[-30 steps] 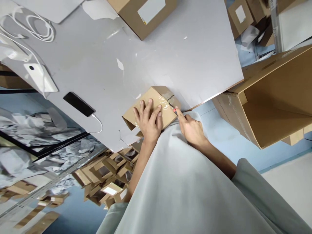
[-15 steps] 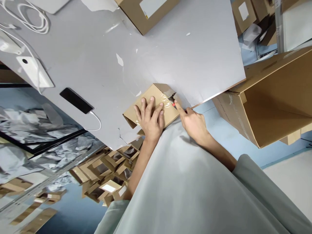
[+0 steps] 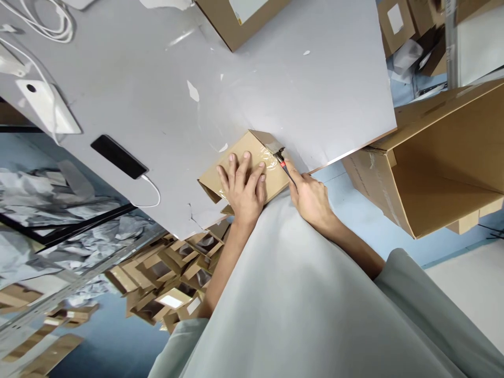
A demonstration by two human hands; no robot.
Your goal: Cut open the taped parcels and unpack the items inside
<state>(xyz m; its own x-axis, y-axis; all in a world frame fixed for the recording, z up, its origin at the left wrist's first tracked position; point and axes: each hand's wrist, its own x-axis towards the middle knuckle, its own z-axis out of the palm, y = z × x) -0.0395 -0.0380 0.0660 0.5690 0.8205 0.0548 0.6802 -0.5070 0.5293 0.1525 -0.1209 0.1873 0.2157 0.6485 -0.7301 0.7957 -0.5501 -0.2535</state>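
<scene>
A small brown cardboard box [image 3: 255,144] lies at the front edge of the grey table [image 3: 157,100], close against my clothing. Clear tape shines along its top and right end. My left hand [image 3: 244,191] rests flat on the box's top with fingers spread. In my right hand [image 3: 313,199] is a box cutter [image 3: 284,167] with a black and red handle. Its tip meets the box's right end, where a dark gap shows at the taped edge. At the left end of the box a flap hangs open.
A bigger box [image 3: 244,23] with a white label stands at the table's far side. A black phone [image 3: 119,156] on a white cable and a white device [image 3: 49,107] lie left. A large open carton [image 3: 444,168] stands right; several small boxes [image 3: 169,273] are piled below.
My right hand has shifted slightly down and back, so more of the cutter's handle shows. My left hand stays on the box. The view has moved slightly.
</scene>
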